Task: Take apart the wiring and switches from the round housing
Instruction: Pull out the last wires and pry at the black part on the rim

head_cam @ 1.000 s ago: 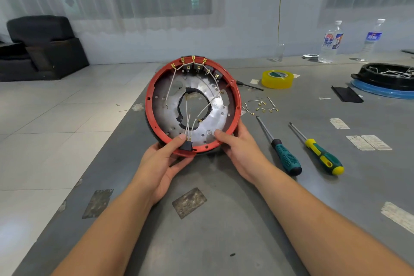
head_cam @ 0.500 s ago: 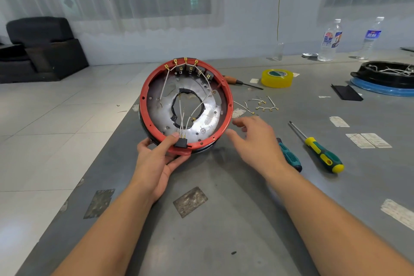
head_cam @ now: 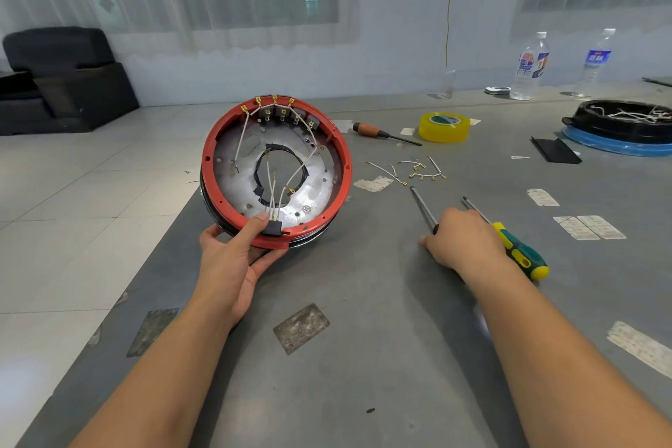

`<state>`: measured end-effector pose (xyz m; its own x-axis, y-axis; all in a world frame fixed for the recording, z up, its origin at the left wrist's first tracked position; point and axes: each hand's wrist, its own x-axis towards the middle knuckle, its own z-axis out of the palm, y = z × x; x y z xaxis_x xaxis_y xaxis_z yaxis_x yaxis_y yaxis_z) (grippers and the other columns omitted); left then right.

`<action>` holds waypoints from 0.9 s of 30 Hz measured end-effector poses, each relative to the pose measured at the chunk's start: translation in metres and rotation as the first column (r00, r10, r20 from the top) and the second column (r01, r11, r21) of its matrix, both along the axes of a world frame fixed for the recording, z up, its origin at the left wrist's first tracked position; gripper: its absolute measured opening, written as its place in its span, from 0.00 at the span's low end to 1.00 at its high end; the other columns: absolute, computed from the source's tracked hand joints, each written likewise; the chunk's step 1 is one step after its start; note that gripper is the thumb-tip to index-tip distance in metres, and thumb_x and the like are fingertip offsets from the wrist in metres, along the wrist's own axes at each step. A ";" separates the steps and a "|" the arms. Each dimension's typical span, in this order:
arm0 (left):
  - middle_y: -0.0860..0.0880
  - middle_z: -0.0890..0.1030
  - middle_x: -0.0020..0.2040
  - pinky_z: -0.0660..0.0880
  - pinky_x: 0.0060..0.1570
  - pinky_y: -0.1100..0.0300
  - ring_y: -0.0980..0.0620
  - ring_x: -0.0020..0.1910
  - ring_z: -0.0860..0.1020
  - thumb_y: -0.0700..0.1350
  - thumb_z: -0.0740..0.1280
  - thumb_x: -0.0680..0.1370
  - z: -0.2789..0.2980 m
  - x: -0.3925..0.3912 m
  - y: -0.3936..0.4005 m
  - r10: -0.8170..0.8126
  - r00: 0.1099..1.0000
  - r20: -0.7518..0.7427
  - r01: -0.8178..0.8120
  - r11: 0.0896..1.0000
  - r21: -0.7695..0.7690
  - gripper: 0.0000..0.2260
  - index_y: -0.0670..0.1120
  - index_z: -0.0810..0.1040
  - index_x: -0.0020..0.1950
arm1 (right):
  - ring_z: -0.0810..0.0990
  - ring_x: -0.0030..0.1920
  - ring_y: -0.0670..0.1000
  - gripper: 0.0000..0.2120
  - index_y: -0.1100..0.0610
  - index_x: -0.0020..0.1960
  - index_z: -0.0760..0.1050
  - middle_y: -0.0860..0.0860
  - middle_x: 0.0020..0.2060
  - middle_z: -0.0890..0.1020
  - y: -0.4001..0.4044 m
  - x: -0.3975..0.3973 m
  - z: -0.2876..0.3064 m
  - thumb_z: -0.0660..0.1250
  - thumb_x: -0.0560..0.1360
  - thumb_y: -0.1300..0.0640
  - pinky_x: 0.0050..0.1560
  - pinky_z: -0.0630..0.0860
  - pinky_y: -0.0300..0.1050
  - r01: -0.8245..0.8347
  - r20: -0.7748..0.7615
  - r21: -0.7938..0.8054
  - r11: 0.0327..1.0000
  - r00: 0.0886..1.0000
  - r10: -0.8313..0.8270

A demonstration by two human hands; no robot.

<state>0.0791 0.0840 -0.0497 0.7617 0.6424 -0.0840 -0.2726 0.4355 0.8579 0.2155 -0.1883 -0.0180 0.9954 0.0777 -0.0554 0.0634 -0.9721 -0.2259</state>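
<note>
The round housing (head_cam: 214, 142) has a red rim and a metal plate inside, and it stands tilted on the grey table. White wires (head_cam: 291, 178) run from a row of switches (head_cam: 280, 113) at its top to a black connector (head_cam: 272, 227) at its bottom edge. My left hand (head_cam: 232, 265) grips the lower rim, thumb beside the connector. My right hand (head_cam: 462, 240) lies to the right on the table, fingers curled over the handle of a screwdriver whose metal shaft (head_cam: 423, 207) sticks out beyond them. The handle is hidden.
A green-and-yellow screwdriver (head_cam: 520, 255) lies just right of my right hand. Loose wire pieces (head_cam: 422, 171), a wooden-handled screwdriver (head_cam: 367, 129) and yellow tape (head_cam: 443, 127) lie further back. A second black housing (head_cam: 625, 124) and two bottles (head_cam: 529, 65) stand far right. The table's left edge runs beside the housing.
My right hand let go of the housing rim, moved right and came down on the screwdriver handle. My left hand alone holds the housing, which shifted slightly left.
</note>
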 end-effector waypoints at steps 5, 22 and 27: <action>0.39 0.85 0.58 0.84 0.51 0.40 0.40 0.53 0.87 0.39 0.78 0.76 0.000 -0.001 0.001 0.002 1.000 -0.001 -0.002 1.000 0.017 0.33 0.48 0.62 0.73 | 0.79 0.56 0.62 0.11 0.58 0.58 0.77 0.60 0.56 0.80 0.003 0.004 -0.006 0.64 0.79 0.53 0.45 0.72 0.48 -0.010 0.062 0.039 0.999 0.998 0.007; 0.43 0.86 0.59 0.85 0.49 0.45 0.41 0.57 0.86 0.41 0.77 0.77 -0.003 -0.003 0.013 -0.008 1.000 0.026 0.007 0.999 0.038 0.26 0.46 0.72 0.73 | 0.79 0.51 0.50 0.11 0.39 0.65 0.69 0.41 0.49 0.79 0.023 -0.009 -0.007 0.58 0.84 0.48 0.51 0.77 0.51 -0.610 0.427 0.432 0.665 0.787 0.445; 0.44 0.86 0.60 0.85 0.49 0.45 0.42 0.58 0.86 0.38 0.74 0.78 -0.005 -0.001 0.018 -0.035 0.999 0.025 0.033 0.998 0.051 0.21 0.45 0.77 0.70 | 0.78 0.47 0.49 0.14 0.40 0.60 0.71 0.39 0.46 0.80 0.024 -0.009 -0.005 0.53 0.79 0.40 0.44 0.76 0.49 -0.663 0.479 0.151 0.733 0.698 0.533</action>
